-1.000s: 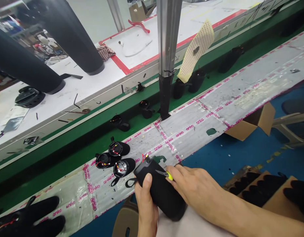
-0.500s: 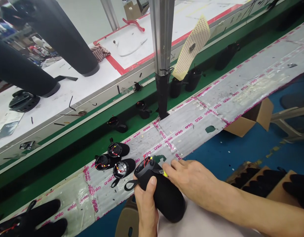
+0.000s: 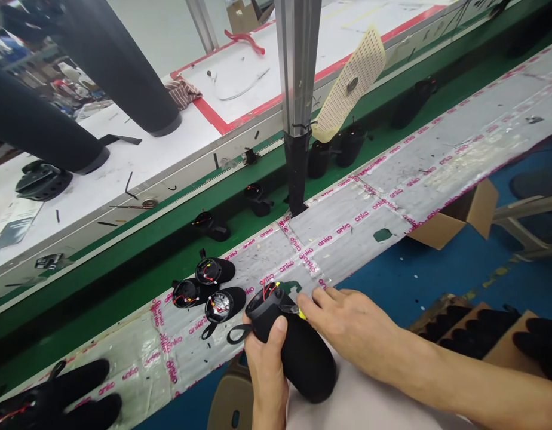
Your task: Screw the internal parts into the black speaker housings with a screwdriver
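My left hand [image 3: 267,364] is wrapped around a black cylindrical speaker body [image 3: 308,358], its thumb lying along the fabric side. The speaker is tilted, with its open end toward the upper left; red wires with pale connectors [image 3: 270,291] stick out there, and a strap loop [image 3: 238,334] hangs off the rim. My right hand [image 3: 334,313] pinches a small yellow-handled tool [image 3: 301,313]. Its thin, shiny blade lies against the speaker's side just below the rim; most of the handle is hidden by my fingers.
Several open speaker bodies [image 3: 224,304] lie on the plastic-covered ledge [image 3: 343,230], with others on the green conveyor [image 3: 168,239]. A metal post [image 3: 298,77] with a yellow perforated sheet [image 3: 351,83] rises ahead. Beyond is a white workbench [image 3: 244,77]. Cartons [image 3: 455,215] stand below right.
My right hand and the yellow-handled tool have shifted slightly to the right along the speaker's side. My left hand keeps its grip, and the speaker has barely moved.
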Tool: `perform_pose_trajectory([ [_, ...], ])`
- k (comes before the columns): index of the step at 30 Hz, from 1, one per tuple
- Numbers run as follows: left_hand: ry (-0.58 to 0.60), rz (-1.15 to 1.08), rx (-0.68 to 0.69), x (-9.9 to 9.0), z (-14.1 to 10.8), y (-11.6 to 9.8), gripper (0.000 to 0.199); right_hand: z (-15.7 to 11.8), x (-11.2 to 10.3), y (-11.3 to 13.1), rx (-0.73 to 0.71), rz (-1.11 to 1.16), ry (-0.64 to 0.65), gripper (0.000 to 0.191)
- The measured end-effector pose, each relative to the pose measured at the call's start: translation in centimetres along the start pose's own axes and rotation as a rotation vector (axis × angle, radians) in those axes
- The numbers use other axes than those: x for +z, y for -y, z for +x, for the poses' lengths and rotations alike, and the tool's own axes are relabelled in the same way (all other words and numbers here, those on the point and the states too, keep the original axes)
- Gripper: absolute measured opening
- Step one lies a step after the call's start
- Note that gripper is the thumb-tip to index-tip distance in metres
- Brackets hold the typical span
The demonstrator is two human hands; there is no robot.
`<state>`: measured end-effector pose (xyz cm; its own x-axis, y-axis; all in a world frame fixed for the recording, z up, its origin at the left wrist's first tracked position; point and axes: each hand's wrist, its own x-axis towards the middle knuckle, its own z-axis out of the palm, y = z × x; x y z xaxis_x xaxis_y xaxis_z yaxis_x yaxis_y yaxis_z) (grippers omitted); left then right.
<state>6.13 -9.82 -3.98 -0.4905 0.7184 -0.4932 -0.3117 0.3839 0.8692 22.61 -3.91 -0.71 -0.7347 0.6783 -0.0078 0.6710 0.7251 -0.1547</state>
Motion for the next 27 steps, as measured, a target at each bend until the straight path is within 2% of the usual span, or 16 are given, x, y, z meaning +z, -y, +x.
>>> perform_pose_trajectory([
  [5, 0.010, 0.018, 0.005, 0.0, -0.1, 0.0, 0.080, 0.1, -0.1, 0.0, -0.003, -0.032, 0.000, 0.050],
  [11, -0.013, 0.256, 0.118, -0.6, -0.1, 0.0, 0.083, 0.0, 0.1, 1.0, 0.045, -0.079, 0.097, 0.027],
  [17, -0.048, 0.328, 0.138, -1.2, 0.6, -0.2, 0.080, 0.2, 0.7, 2.1, 0.076, -0.100, 0.144, 0.041],
  [20, -0.023, 0.213, 0.104, -1.3, 0.5, -0.1, 0.079, 0.7, 0.2, 1.9, 0.105, 0.041, 0.138, 0.026],
  [23, 0.045, 0.057, 0.024, -1.1, 0.1, 0.5, 0.074, 0.8, -0.7, 1.4, 0.143, 0.348, 0.070, 0.006],
  [25, 0.086, -0.022, -0.023, -0.9, 0.0, 1.1, 0.069, 0.4, -1.1, 0.9, 0.195, 0.530, 0.004, 0.013],
  [27, 0.098, -0.062, -0.029, -0.9, 0.4, 1.8, 0.066, -0.2, -0.9, 0.2, 0.268, 0.615, -0.048, 0.020],
])
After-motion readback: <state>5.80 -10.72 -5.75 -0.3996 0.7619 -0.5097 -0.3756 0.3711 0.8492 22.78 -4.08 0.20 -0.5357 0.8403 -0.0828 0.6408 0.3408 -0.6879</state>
